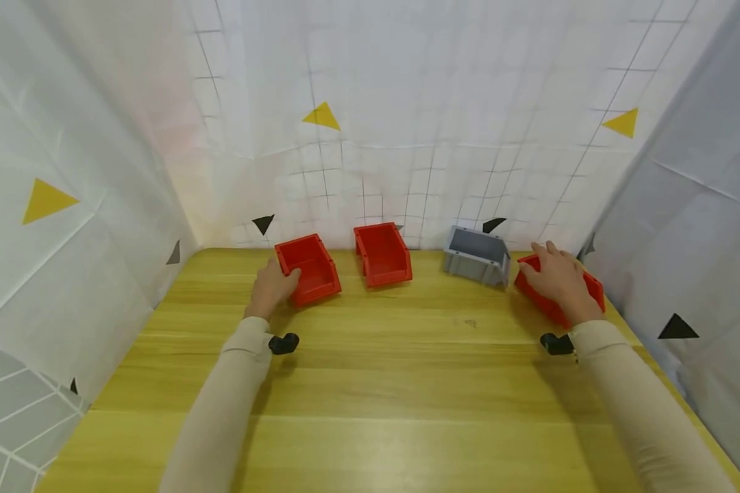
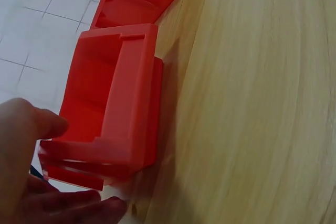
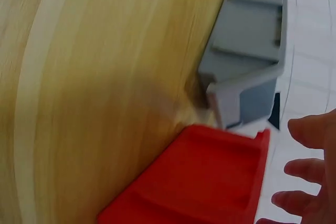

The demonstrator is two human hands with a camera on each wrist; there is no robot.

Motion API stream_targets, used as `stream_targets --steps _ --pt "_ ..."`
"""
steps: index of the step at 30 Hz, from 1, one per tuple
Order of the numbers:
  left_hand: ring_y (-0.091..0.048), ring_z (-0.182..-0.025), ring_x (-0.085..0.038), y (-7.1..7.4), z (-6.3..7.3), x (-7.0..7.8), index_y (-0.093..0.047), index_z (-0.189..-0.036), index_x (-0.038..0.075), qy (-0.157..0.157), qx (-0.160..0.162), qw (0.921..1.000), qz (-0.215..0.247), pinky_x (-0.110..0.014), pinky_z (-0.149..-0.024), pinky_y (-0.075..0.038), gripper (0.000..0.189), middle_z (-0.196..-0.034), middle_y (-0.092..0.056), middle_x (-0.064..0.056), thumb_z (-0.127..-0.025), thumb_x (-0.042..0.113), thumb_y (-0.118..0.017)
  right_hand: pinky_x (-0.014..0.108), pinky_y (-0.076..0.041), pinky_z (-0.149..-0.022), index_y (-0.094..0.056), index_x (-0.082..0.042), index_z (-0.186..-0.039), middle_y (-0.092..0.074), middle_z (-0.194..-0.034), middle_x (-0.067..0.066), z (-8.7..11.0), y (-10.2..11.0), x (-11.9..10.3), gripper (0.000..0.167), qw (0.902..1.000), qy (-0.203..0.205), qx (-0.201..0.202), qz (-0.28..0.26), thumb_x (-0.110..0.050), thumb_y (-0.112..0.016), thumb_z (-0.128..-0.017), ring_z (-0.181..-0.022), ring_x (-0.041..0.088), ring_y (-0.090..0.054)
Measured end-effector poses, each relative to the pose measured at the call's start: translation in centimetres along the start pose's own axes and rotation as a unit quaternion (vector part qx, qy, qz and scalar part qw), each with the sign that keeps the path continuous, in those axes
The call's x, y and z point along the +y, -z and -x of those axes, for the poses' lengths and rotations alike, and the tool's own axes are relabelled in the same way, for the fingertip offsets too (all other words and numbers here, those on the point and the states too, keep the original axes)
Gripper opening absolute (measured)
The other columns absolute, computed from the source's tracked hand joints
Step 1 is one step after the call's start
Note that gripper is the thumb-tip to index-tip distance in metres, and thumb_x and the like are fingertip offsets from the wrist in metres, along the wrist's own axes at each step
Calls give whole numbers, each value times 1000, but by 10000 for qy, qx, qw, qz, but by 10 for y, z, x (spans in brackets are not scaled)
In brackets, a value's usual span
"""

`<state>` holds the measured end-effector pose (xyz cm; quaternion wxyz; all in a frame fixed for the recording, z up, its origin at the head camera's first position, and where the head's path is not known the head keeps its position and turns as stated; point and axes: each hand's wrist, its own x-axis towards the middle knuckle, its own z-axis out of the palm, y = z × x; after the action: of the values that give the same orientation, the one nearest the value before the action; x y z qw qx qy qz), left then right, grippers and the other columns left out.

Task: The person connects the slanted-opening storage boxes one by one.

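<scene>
My left hand point(image 1: 273, 287) is at the leftmost red bin point(image 1: 311, 268), its thumb over the side wall and the other fingers outside. In the left wrist view those fingers point(image 2: 79, 207) stretch out below the bin's wall, with a narrow gap between. My right hand point(image 1: 558, 277) is over the rightmost red bin point(image 1: 594, 291), covering part of it. In the right wrist view its fingers point(image 3: 304, 171) are spread beside this bin, apart from its rim, holding nothing.
Between the hands stand another red bin point(image 1: 382, 255) and a grey bin point(image 1: 476, 255), along the back of the wooden table point(image 1: 407, 383). White sheeting point(image 1: 376, 82) with yellow and black triangles encloses the back and sides. The grey bin stands close to the rightmost red bin.
</scene>
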<state>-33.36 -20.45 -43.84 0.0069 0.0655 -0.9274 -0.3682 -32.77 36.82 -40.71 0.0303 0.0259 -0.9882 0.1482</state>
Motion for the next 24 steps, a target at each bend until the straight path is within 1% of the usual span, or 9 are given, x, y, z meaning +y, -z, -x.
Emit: stream_targets --steps 3,6,10,12,15,19,21,24 --pt "-61 -104 -37 -1 0 3 -44 -140 -9 142 18 9999 49 -48 -89 -56 61 -126 -60 -25 -104 40 -50 83 -17 -104 -26 9 -158 -16 -158 44 -2 2 12 71 9999 -103 -62 88 -36 -45 -107 -135 70 -20" --pt "-60 -99 -35 -1 0 6 -49 -136 -8 209 4 9997 104 -44 -85 -56 55 -122 -61 -23 -105 37 -49 83 -21 -101 -25 9 -157 -17 -157 44 -3 3 24 69 9996 -210 -98 163 -34 -43 -107 -133 70 -22" --pt "-60 -90 -32 -1 0 8 -58 -122 -6 127 -7 9999 0 -38 -76 -54 42 -112 -64 -20 -104 29 -46 82 -26 -98 -27 9 -156 -18 -156 46 -3 6 37 64 9992 -296 -116 233 -29 -40 -106 -130 72 -26" --pt "-59 -86 -30 -1 0 8 -61 -113 -5 70 1 9999 -104 -36 -71 -52 35 -105 -65 -18 -102 25 -45 80 -29 -97 -29 10 -154 -25 -154 44 -3 6 42 61 9991 -311 -138 241 -24 -41 -105 -127 70 -31" --pt "-58 -79 -29 0 -1 7 -60 -103 -3 54 -45 9998 -196 -34 -65 -49 29 -95 -62 -16 -101 21 -45 77 -35 -95 -29 13 -153 -36 -145 43 -3 6 50 63 9990 -328 -186 222 -17 -45 -100 -120 64 -40" --pt "-55 -68 -26 1 -3 5 -57 -87 1 44 -90 9995 -313 -32 -56 -44 25 -78 -55 -11 -101 19 -46 72 -42 -93 -28 14 -153 -46 -131 41 -3 6 59 67 9991 -336 -265 -71 -8 -50 -93 -111 56 -47" --pt "-53 -63 -24 1 -3 3 -55 -80 3 -29 -85 9993 -372 -30 -53 -42 26 -71 -51 -9 -100 18 -47 71 -44 -92 -29 13 -154 -49 -129 40 -2 6 62 69 9985 -346 -321 -259 -4 -50 -91 -110 54 -48" --pt "-49 -58 -23 2 -2 0 -53 -74 4 -187 -53 9989 -417 -30 -50 -39 29 -65 -47 -7 -99 16 -47 70 -44 -91 -29 14 -152 -50 -126 41 1 10 65 68 9980 -348 -408 -330 -1 -49 -89 -109 54 -49"
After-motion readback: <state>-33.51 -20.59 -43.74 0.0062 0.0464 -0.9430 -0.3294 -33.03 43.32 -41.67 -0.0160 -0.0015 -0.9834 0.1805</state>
